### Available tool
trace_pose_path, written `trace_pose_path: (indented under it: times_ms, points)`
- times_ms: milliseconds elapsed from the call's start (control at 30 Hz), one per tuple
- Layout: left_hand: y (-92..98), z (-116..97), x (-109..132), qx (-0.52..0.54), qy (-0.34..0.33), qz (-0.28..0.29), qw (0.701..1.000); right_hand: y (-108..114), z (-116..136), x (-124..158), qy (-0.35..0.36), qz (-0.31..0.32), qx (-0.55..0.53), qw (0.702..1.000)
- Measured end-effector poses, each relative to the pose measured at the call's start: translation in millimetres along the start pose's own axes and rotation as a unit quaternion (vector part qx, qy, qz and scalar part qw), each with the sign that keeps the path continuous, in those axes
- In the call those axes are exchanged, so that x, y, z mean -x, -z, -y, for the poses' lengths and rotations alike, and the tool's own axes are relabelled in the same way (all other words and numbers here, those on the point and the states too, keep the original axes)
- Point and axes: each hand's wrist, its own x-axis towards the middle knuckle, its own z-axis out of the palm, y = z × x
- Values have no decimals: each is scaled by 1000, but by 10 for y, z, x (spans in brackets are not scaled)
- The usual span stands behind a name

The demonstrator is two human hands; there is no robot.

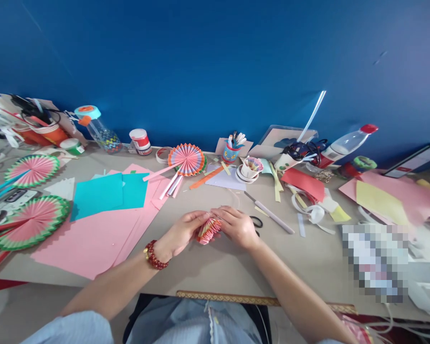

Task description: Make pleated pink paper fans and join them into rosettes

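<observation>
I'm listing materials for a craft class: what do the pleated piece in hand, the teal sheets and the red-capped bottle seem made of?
Pleated piece: most likely paper, matte, judging by its thin, crisp accordion folds.
Teal sheets: paper or thin card, matte; flat, straight-edged and evenly coloured.
Red-capped bottle: probably clear plastic, glossy; its wall is see-through with bright highlights.

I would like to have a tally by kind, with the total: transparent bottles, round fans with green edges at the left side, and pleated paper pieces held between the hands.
Transparent bottles: 2
Green-edged round fans at the left side: 2
Pleated paper piece between left hand and right hand: 1
Total: 5
</observation>
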Motion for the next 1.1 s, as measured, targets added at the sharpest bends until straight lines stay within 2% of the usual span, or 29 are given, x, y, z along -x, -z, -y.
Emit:
trace_pose_path:
  times_ms: [133, 233, 333, 467, 667, 833, 1000, 1100]
  points:
    - [-17, -6, -2, -5, -12, -6, 1000, -13, -12, 28, -3, -3, 5, 1000]
    - [-26, -18, 5, -8, -25, 12, 1000, 2, -5, 43, -22, -6, 14, 1000]
    - [-32, -31, 17, -32, -36, 17, 999, 46, -3, 23, -41, -17, -20, 999]
    - [-37, -48, 29, -119, -79, 3, 990, 93, -27, -34, -64, -21, -144, 987]
    - [-9, -51, 28, -297, -134, 18, 945, 32, -29, -60, -149, -52, -260, 953]
    - [40, -16, 29, -366, -141, 30, 919, 44, -52, -71, -167, -8, -321, 932]
    - [87, -7, 36, -373, -113, 26, 921, 128, -71, -94, -158, 55, -329, 929]
    - [98, -49, 23, -360, -85, 47, 928, 141, -53, -105, -152, 72, -365, 916]
